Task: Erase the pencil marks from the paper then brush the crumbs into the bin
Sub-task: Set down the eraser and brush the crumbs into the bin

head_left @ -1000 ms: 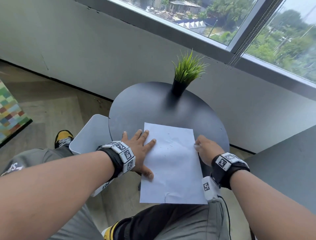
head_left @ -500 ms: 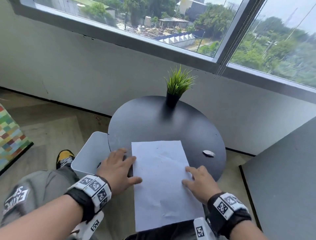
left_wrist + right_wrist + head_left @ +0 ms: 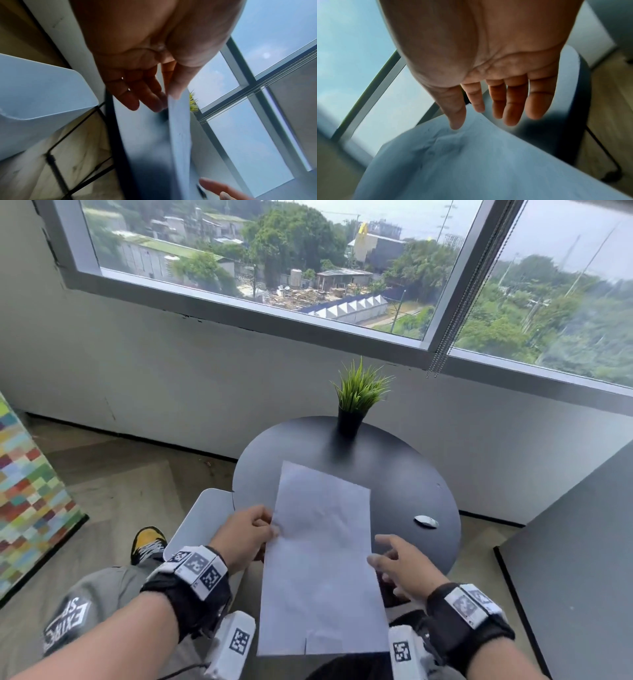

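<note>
The white paper [image 3: 322, 559] is lifted and tilted above the round black table [image 3: 394, 474], its near end over my lap. My left hand [image 3: 269, 525] pinches its left edge, thumb on top and fingers beneath, as the left wrist view shows on the paper [image 3: 181, 135]. My right hand [image 3: 383, 553] is at the right edge with straight fingers. In the right wrist view only its thumb tip [image 3: 455, 125] touches the creased paper [image 3: 471, 162]. A small white eraser [image 3: 425, 521] lies on the table to the right. The white bin [image 3: 202, 518] stands left of the table.
A potted green plant [image 3: 359, 392] stands at the table's far edge below the window. A dark grey panel [image 3: 575, 559] is on the right and a coloured checked rug [image 3: 27, 501] on the left floor. My knees sit under the paper.
The eraser left my right hand and now lies on the table. The paper lay flat; my left hand has lifted its left edge. The camera view tilted up.
</note>
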A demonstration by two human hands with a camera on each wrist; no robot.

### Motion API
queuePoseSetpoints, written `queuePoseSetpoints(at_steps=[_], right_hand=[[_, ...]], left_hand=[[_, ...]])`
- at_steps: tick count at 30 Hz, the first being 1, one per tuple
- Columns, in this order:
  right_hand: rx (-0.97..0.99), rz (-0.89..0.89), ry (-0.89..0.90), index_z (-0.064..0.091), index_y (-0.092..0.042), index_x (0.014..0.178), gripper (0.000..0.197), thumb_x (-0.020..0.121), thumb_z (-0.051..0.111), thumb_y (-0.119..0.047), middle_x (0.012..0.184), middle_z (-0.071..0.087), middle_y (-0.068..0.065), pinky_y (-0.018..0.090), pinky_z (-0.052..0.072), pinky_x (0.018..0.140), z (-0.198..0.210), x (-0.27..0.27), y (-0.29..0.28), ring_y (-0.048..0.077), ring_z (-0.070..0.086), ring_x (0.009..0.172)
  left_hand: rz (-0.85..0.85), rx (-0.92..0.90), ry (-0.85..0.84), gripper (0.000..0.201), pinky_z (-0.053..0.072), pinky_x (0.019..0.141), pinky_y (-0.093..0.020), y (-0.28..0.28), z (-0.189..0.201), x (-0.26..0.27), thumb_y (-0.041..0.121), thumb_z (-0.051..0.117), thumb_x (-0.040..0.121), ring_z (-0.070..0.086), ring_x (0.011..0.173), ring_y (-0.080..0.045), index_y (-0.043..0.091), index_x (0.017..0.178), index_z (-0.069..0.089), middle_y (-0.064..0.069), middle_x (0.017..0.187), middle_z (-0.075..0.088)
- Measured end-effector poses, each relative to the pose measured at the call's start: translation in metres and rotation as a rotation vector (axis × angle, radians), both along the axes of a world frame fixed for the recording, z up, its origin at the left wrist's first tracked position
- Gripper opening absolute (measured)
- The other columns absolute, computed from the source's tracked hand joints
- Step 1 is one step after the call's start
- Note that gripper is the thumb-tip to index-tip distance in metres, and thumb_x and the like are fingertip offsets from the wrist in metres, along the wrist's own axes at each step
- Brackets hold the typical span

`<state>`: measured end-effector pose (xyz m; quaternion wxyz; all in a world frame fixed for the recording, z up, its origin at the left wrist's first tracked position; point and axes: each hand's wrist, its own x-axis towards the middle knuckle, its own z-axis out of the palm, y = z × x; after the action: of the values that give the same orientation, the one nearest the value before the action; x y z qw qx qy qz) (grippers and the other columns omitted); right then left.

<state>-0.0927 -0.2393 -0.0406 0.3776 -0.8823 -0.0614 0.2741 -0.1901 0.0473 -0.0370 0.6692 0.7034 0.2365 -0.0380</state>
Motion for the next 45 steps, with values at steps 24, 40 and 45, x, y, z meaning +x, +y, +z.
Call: queuePoseSetpoints(at_steps=[24,40,45], right_hand=[[0.189,0.004,-0.534,0.070,-0.033,0.085,0.019,0.089,0.064,-0.050,0.066,0.060,-0.008,0.034,0.047,0.061,0.083,0.026,-0.014,0.008,0.052,0.060],[0.349,-0.313,-0.289,0.059,-0.008,0.085,0.012,0.094,0.054,-0.004,0.065,0.059,0.015,0.024,0.045,0.045,0.110,0.054,-0.031,0.018,0.059,0.044],[0.594,-0.615,-0.049,0.053,-0.013,0.084,0.014,0.094,0.053,-0.004,0.059,0.052,0.009,0.019,0.040,0.037,0.070,0.097,-0.015,0.015,0.058,0.042]], left_hand=[[-0.061,0.171,-0.203,0.024,0.051,0.071,-0.041,-0.007,0.044,0.039,0.041,0.073,0.081,0.058,0.075,-0.022,0.019,0.091,0.073,-0.016,0.080,0.064],[-0.032,0.544,-0.306,0.049,0.056,0.081,-0.041,-0.006,0.099,0.083,0.035,0.074,0.087,0.069,0.078,-0.025,0.030,0.130,0.050,0.001,0.096,0.065],[-0.201,0.786,-0.302,0.032,0.046,0.088,-0.033,-0.006,0.080,0.132,0.039,0.070,0.091,0.057,0.095,-0.019,0.030,0.119,0.057,0.004,0.107,0.056]])
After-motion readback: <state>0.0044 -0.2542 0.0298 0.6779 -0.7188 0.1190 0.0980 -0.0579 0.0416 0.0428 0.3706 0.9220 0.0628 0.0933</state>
